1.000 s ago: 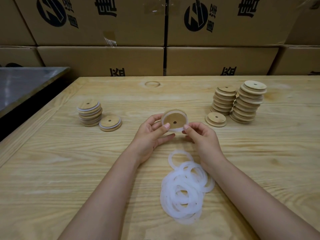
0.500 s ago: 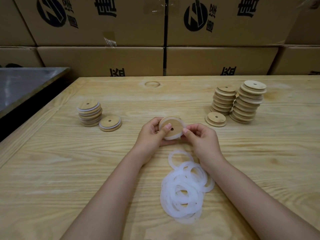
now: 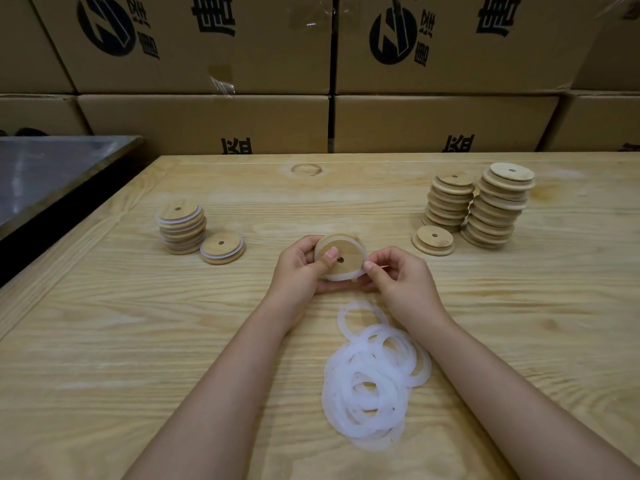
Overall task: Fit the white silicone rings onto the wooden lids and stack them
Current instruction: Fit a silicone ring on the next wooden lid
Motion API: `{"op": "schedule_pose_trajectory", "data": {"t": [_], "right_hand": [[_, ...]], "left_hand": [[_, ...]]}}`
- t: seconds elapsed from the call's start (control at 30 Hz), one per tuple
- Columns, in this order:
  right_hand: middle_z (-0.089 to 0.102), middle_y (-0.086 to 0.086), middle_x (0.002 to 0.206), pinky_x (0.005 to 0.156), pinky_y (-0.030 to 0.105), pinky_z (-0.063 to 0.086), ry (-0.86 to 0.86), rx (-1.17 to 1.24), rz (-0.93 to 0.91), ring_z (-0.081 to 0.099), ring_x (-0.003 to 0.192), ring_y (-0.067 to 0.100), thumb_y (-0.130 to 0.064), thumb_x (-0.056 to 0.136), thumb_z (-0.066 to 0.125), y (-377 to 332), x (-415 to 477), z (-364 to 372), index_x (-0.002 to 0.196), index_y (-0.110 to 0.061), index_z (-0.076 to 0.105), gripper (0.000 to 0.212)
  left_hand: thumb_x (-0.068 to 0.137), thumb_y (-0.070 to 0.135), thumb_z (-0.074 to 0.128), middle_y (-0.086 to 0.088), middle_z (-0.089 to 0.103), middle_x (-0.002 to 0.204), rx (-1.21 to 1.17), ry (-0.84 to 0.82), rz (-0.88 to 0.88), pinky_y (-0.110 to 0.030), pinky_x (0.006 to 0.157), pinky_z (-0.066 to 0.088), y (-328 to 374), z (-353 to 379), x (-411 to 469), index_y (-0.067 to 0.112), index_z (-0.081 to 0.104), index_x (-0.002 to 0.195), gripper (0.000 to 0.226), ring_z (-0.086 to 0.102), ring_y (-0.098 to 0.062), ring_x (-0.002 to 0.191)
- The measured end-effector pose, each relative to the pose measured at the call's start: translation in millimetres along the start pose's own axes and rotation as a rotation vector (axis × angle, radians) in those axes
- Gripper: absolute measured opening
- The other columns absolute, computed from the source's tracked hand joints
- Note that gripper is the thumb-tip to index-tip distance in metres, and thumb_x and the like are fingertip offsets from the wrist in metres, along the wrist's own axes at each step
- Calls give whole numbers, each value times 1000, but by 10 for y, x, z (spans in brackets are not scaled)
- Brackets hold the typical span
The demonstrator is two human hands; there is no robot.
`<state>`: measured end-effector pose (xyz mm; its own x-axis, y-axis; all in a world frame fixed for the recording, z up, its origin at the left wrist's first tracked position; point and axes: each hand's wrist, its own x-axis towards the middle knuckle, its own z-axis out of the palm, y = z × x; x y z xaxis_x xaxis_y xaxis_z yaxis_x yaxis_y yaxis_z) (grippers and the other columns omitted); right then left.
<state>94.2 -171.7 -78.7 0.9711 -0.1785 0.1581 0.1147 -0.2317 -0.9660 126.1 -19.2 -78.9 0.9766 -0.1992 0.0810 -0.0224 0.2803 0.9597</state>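
My left grip (image 3: 304,270) holds the wooden lid (image 3: 341,258) just above the worktop (image 3: 138,341), right grip (image 3: 398,284) pinching the silicone ring (image 3: 343,277) at its rim; I'd guess uneven stretch pops the far side off.

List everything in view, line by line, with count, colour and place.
held lid: one, light wood, between both hands, centre
white ring: one, translucent white, round the held lid's edge
loose rings: one pile, white, near side of table
ringed lids: one stack plus one single, wood and white, left
bare lids: two stacks plus one single, wood, right
table: one, pale wood
boxes: several, brown cardboard, behind table
metal surface: one, grey, far left
left hand: grips held lid
right hand: fingers pinch white ring
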Motion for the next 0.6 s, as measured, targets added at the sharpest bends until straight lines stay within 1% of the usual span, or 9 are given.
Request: {"op": "schedule_pose_trajectory", "data": {"t": [0.1, 0.2, 0.33, 0.43, 0.5, 0.53, 0.6], "right_hand": [[71, 3, 73, 82, 41, 57, -6, 83, 20, 70, 77, 18, -10, 88, 65, 14, 2, -6, 77, -16, 66, 12], [71, 5, 78, 85, 39, 56, -12, 107, 24, 69, 81, 20, -11, 87, 65, 23, -8, 3, 78, -15, 66, 10], [70, 9, 82, 86, 40, 55, 2, 141, 33, 67, 83, 23, -9, 87, 66, 16, -14, 22, 81, -12, 66, 7], [71, 14, 85, 86, 40, 56, 3, 197, 61, 69, 87, 28, -10, 87, 66, 10, -26, 33, 83, -9, 66, 4], [72, 13, 83, 85, 38, 57, -3, 218, 75, 70, 86, 26, -12, 86, 68, 9, -41, 43, 83, -8, 65, 6], [73, 12, 80, 85, 38, 57, -2, 223, 77, 71, 84, 24, -12, 86, 68, 10, -45, 50, 82, -8, 64, 7], [72, 9, 76, 83, 40, 57, 26, 222, 76, 71, 81, 25, -11, 86, 67, 16, -49, 54, 79, -9, 63, 9]], "left_hand": [[92, 8, 55, -15, 67, 98, -6, -28, 2, -46, 79, 57, 2, -9, 7, 2, 58, 107, 17, 66, -31, 94], [91, 9, 55, -14, 67, 97, -13, -57, 6, -45, 83, 56, -5, -16, 14, 4, 58, 105, 16, 66, -28, 92], [89, 10, 56, -4, 71, 88, 5, -50, 44, -31, 81, 52, -27, -17, 24, 11, 62, 97, 10, 66, -17, 85], [86, 13, 59, -2, 72, 86, -16, -54, 59, -29, 79, 51, -33, -7, 29, 13, 61, 96, 10, 66, -15, 83], [81, 19, 61, 1, 72, 84, -25, -71, 68, -25, 76, 51, -27, 1, 27, 14, 60, 97, 16, 66, -12, 81], [82, 19, 61, 1, 72, 84, -9, -77, 73, -25, 76, 51, -27, 8, 22, 15, 59, 97, 16, 66, -12, 81], [87, 12, 61, -1, 72, 84, 83, -55, 98, -29, 78, 50, -37, 28, 9, 20, 58, 99, 14, 65, -14, 80]]}}
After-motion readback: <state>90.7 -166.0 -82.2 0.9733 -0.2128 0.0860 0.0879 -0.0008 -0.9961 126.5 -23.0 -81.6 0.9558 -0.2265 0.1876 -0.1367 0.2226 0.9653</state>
